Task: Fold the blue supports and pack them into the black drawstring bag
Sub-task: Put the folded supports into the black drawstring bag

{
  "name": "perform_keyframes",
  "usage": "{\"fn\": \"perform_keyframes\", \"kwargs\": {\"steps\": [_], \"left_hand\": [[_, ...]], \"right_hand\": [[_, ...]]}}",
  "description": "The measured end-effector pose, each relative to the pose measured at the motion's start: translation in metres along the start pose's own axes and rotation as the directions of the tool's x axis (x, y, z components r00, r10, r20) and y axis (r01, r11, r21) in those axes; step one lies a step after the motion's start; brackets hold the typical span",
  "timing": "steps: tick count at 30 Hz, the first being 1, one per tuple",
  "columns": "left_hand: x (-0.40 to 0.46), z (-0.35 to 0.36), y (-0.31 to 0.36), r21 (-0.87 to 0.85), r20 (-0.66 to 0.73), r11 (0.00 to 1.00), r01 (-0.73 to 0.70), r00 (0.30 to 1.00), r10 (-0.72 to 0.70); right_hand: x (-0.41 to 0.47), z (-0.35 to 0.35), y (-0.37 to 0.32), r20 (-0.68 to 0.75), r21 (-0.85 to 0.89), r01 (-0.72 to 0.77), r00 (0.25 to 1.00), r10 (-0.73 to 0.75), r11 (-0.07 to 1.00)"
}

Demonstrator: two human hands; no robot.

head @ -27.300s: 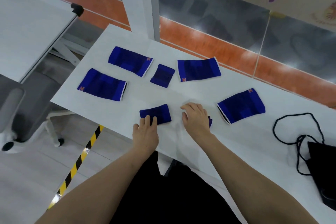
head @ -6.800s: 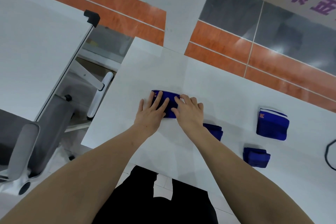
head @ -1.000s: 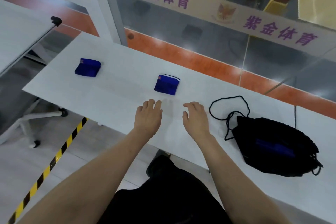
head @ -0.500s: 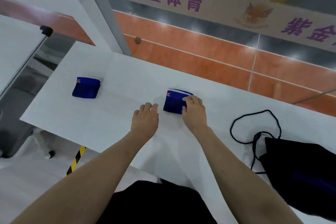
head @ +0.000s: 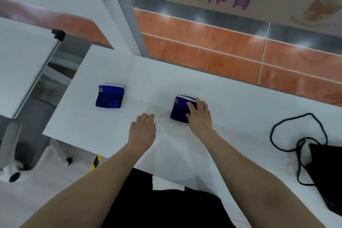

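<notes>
Your right hand (head: 199, 114) has its grip curling over the right edge of the folded blue support (head: 180, 110) sitting mid-worktop (head: 240, 116) at about 12 o'clock from you, while your left hand (head: 142, 129) is loose and empty at its 8 o'clock, holding nothing. That thing's soft stretchy knit, light and floppy I'd guess, so pinch across the whole fold so it doesn't spring open. Second folded support (head: 109, 96) waits at 10 o'clock; the limp black drawstring bag (head: 325, 172) with its looped cord is at 4 o'clock.
</notes>
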State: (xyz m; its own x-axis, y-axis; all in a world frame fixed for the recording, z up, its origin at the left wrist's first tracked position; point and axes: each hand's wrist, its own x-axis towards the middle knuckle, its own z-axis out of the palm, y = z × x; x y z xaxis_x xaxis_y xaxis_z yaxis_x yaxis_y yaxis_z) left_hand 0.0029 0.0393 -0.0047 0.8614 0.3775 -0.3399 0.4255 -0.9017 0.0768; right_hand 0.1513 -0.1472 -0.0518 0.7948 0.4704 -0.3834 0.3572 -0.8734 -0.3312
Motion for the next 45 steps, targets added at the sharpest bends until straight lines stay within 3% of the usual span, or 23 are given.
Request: {"fn": "perform_keyframes", "kwargs": {"steps": [10, 16, 19, 22, 28, 38, 41, 45], "left_hand": [[0.060, -0.035, -0.169, 0.008, -0.014, 0.999, -0.052, 0.999, 0.052], [0.119, -0.051, -0.224, 0.000, -0.019, 0.990, -0.140, 0.990, 0.140], [0.143, -0.048, -0.239, 0.007, 0.069, 0.983, -0.185, 0.980, 0.184], [0.152, -0.041, -0.245, 0.014, 0.190, 0.978, -0.208, 0.961, 0.201], [0.144, -0.038, -0.232, 0.117, 0.294, 0.972, -0.203, 0.942, 0.161], [0.108, -0.029, -0.214, 0.065, 0.256, 0.974, -0.218, 0.947, 0.195], [0.096, -0.030, -0.204, 0.058, 0.234, 0.977, -0.206, 0.954, 0.188], [0.084, -0.041, -0.174, -0.147, 0.176, 0.961, -0.234, 0.950, 0.258]], "right_hand": [[0.008, 0.040, -0.151, 0.033, 0.005, -0.116, 0.993, 0.116, 0.993], [0.021, 0.043, -0.190, -0.011, 0.022, -0.188, 0.982, 0.188, 0.982], [0.029, 0.046, -0.194, -0.003, -0.025, -0.176, 0.984, 0.176, 0.984], [0.036, 0.045, -0.196, 0.027, -0.053, -0.206, 0.978, 0.207, 0.977], [0.033, 0.049, -0.202, 0.056, -0.095, -0.275, 0.958, 0.281, 0.957], [0.004, 0.053, -0.208, 0.047, 0.029, -0.335, 0.942, 0.333, 0.942], [-0.014, 0.050, -0.206, 0.020, 0.148, -0.342, 0.939, 0.343, 0.928], [-0.052, 0.035, -0.195, -0.033, 0.402, -0.355, 0.915, 0.401, 0.844]]}}
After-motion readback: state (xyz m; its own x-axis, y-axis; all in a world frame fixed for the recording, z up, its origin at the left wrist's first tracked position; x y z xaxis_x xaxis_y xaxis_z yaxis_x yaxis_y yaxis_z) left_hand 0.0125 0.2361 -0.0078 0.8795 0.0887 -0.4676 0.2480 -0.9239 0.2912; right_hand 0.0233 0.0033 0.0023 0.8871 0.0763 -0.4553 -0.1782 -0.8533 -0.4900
